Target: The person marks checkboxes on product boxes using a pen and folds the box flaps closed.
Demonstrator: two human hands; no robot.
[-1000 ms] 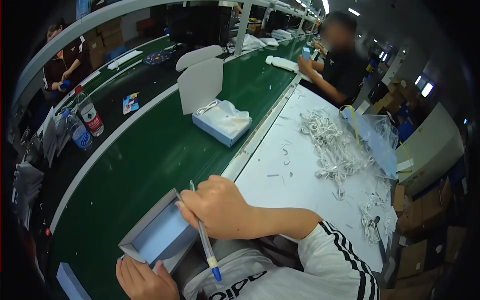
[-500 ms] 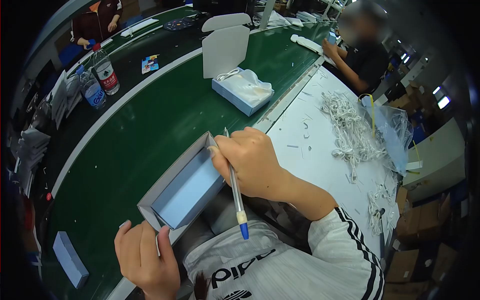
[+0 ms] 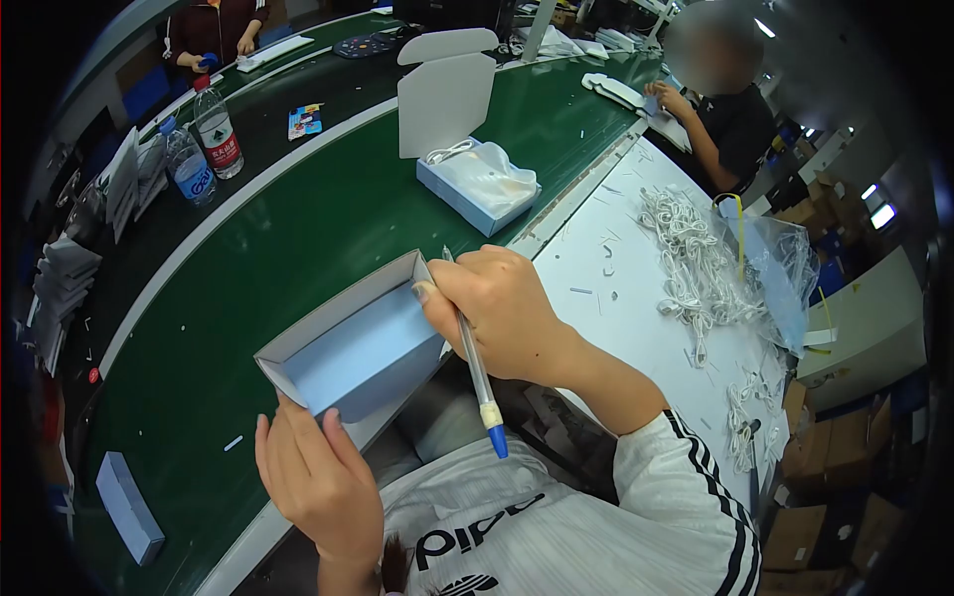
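A narrow, open light-blue cardboard box is tilted over the edge of the green surface, its inside visible. My right hand is closed round a clear pen with a blue end, and its thumb and fingers also pinch the box's right end. At the lower left corner of the box, my left hand grips with fingers against the end wall and thumb on the near side. Beyond them stands another blue box with its white lid raised, holding a white-wrapped item and a white cable.
A blue carton piece lies at lower left on the green surface. Two bottles stand at upper left. Bundled white cables lie on the white table at right. A co-worker sits at upper right; another person stands at upper left.
My left hand has moved up and right, closing onto the box corner. The box's left end has risen and tipped slightly; the right hand keeps its hold with the pen.
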